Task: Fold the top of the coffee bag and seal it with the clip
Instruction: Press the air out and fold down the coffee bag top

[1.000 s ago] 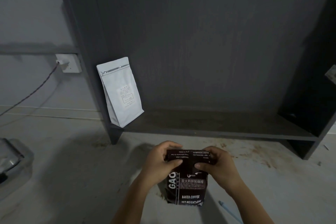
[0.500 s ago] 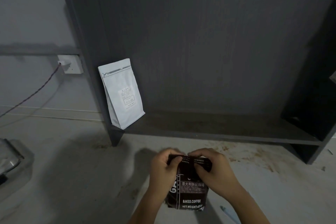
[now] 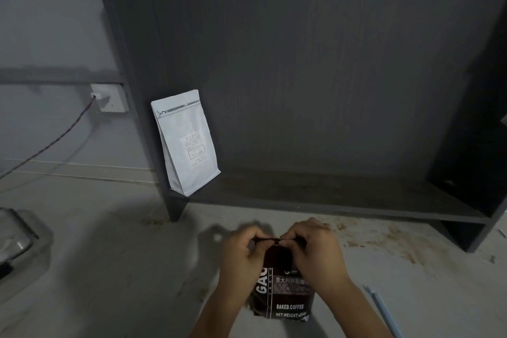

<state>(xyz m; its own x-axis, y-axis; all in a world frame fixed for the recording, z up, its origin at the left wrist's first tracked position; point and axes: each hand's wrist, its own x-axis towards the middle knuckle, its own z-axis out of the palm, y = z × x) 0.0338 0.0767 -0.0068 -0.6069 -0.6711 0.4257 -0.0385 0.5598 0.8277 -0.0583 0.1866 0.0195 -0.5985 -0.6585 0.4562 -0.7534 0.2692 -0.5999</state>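
A dark coffee bag stands upright on the grey tabletop, near its front edge, as a person works on its top. The left hand and right hand meet at the bag's upper edge, the fingers of each pinched together on the top strip, which is pressed into a thin, flattened line between them. By the look of it the fold is under way but not finished: the top is rolled or creased down only a little, and most of the printed front, reading "BAKED.COFFEE", shows below the hands. No clip is on the bag. A slim pale blue strip lies on the tabletop just right of the right forearm and may be the clip, though that cannot be told for certain; sealing appears to be the step left. What the bag holds is hidden, its mouth closed under the fingers. Farther back, a white pouch stands closed on the low shelf of a dark cabinet, leaning against its left wall, contents unseen. A wall socket with a plugged cord sits left of the cabinet. Brown specks, perhaps coffee grounds, dust the tabletop near the shelf.
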